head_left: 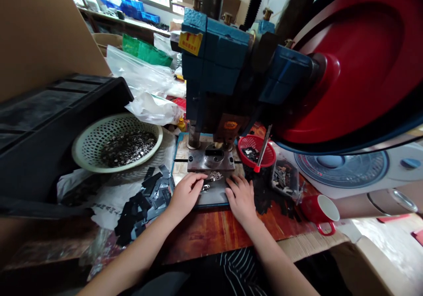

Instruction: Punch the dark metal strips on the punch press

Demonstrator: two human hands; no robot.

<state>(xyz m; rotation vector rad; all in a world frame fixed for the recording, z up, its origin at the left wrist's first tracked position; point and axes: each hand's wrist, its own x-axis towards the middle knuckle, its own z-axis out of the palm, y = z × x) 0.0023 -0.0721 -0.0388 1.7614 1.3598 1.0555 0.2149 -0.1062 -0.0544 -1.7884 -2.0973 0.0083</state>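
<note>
Metal bits (216, 176), centre frame, probably light, stiff, slippery: pinch by edges. Left hand (185, 191) grip: fingers bent, closure cannot be determined; right hand (242, 198) grip loosely spread.

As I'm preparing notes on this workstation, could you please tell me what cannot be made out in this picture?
All in the head view:
- Left hand: its own fingers hide whether it grips anything.
- Small shiny pieces nearby: too small to count.
- Red wheel: cut off by the top and right edges.
- Yellow label: printing too small and blurred to read.
</note>
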